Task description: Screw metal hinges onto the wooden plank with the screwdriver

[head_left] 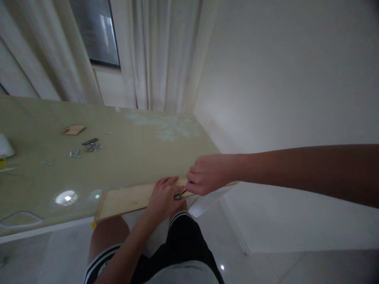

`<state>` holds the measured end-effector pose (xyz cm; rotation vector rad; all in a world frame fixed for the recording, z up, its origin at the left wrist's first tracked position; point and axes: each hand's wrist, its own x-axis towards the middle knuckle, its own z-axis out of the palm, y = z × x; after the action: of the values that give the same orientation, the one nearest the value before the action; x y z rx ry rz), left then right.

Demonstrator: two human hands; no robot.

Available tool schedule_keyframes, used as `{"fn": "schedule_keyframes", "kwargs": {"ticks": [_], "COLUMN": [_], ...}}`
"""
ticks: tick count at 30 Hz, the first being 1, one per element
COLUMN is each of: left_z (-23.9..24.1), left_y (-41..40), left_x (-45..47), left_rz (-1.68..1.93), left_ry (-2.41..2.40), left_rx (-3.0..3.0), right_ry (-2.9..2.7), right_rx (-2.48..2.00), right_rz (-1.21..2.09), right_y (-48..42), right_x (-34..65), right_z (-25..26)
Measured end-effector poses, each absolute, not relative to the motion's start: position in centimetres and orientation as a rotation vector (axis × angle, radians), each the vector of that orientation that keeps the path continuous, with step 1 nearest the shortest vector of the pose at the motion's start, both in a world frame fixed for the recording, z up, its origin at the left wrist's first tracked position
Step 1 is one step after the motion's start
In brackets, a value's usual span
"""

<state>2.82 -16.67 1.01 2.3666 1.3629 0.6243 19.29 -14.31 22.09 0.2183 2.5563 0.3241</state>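
Observation:
A pale wooden board (124, 200) lies along the near edge of the greenish table (133, 150). My left hand (162, 197) rests on the board's right part, its fingers curled round a small dark metal piece (179, 195). My right hand (207, 173) comes in from the right, fingers pinched together at the same metal piece, just above the board's edge. Both hands touch there.
Several screws and metal fittings (89, 146) lie scattered at the table's left middle, beside a small wooden piece (72, 129). A white object (5, 146) sits at the far left edge. Curtains (160, 55) and a window (96, 31) are behind. My knees are below the table.

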Motion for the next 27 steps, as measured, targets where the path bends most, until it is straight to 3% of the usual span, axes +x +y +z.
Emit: {"fn": "schedule_keyframes", "kwargs": {"ticks": [4, 6, 8, 13, 15, 20, 23, 27], "left_z": [1.2, 1.2, 1.1, 1.0, 1.1, 1.5, 1.4, 1.3], "left_y": [-16.7, -16.6, -16.6, -16.6, -16.6, -16.6, -16.6, -16.5], "left_x": [2.7, 2.6, 2.7, 2.9, 2.9, 2.7, 2.8, 2.9], "left_rz": [0.612, 0.597, 0.588, 0.588, 0.582, 0.580, 0.605, 0.605], "left_ry": [1.359, 1.359, 1.366, 1.391, 1.384, 1.364, 1.360, 1.358], "left_rx": [2.367, 2.369, 2.370, 2.366, 2.369, 2.364, 2.349, 2.361], "right_ry": [2.294, 2.217, 2.302, 2.528, 2.499, 2.296, 2.317, 2.454], "right_rx": [1.029, 1.165, 1.020, -0.021, 0.106, 1.001, 0.806, 0.161], "right_rz": [0.046, -0.063, -0.004, 0.230, 0.230, -0.068, 0.025, 0.284], "right_y": [-13.3, -12.9, -12.9, -13.5, -13.5, -12.7, -12.7, -13.2], "right_x": [18.4, 18.4, 18.5, 18.5, 18.2, 17.4, 17.1, 17.2], "right_z": [21.6, 21.6, 21.7, 22.0, 22.0, 22.0, 22.5, 22.5]}}
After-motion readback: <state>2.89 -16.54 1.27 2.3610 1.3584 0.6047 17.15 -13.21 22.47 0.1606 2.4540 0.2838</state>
